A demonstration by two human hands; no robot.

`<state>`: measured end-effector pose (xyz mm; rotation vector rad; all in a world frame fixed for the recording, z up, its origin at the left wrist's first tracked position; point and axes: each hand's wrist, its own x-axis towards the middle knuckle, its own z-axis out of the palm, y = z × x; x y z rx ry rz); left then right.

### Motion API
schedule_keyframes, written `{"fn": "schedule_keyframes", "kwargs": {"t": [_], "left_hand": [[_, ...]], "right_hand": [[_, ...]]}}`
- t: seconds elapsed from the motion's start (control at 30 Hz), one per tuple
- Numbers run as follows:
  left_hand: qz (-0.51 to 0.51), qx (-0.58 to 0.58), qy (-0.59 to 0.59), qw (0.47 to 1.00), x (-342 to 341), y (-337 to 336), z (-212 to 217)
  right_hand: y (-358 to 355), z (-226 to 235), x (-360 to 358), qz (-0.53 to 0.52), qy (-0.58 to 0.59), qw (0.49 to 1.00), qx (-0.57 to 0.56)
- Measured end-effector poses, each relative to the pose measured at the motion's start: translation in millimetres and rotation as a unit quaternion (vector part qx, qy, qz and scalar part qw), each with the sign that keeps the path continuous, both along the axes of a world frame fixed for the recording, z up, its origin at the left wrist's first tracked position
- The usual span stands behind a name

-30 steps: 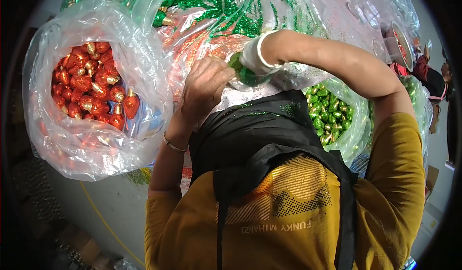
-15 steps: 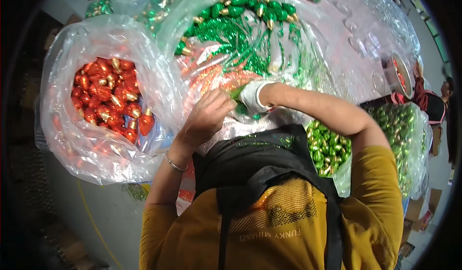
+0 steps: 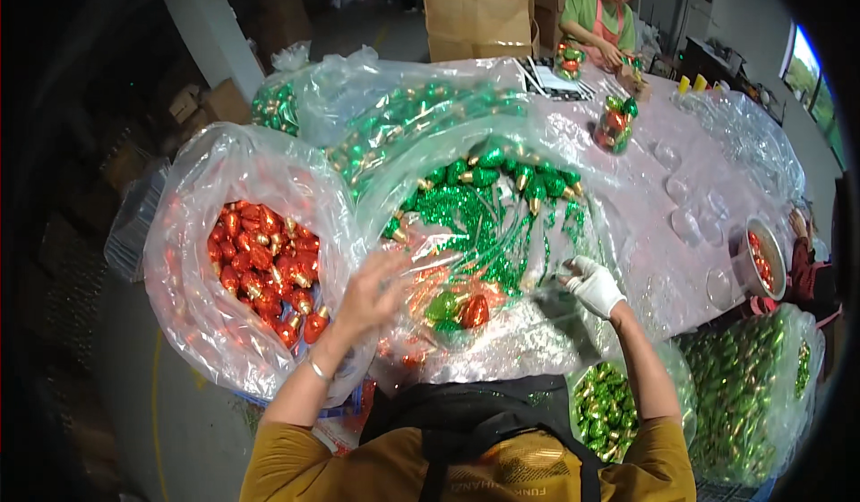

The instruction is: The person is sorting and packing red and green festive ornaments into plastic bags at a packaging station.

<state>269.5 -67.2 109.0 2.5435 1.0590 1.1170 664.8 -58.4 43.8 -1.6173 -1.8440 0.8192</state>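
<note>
My bare left hand (image 3: 372, 291) and my white-gloved right hand (image 3: 591, 285) are spread apart in front of my chest, each gripping the edge of a clear plastic bag (image 3: 502, 323). Inside that bag, between my hands, lie a green foil ornament (image 3: 443, 307) and a red foil ornament (image 3: 475, 312). Just beyond them sits a large open sack of green glitter stems and green bulbs (image 3: 502, 193). A thin bracelet circles my left wrist.
A big clear sack of red foil bulbs (image 3: 260, 265) stands at my left. Sacks of green foil bulbs (image 3: 743, 394) sit at my lower right. A plastic-covered table (image 3: 663, 171), a cardboard box (image 3: 479, 18), a seated co-worker (image 3: 602, 14) and a metal bowl (image 3: 763, 260) lie beyond.
My hands were close together on the plastic. Now they are pulled apart, the gloved right hand out to the right, and my view has tilted up to show the far table.
</note>
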Motion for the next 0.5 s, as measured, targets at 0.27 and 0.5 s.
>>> {"fn": "schedule_keyframes", "kwargs": {"t": [0.27,0.5], "left_hand": [[0.262,-0.077,-0.023,0.962,-37,221,-12],[0.425,-0.142,0.003,0.894,-85,362,-17]], "right_hand": [[129,92,-49,0.012,-0.299,0.912,0.281],[295,100,-98,0.097,-0.413,0.857,0.292]]}}
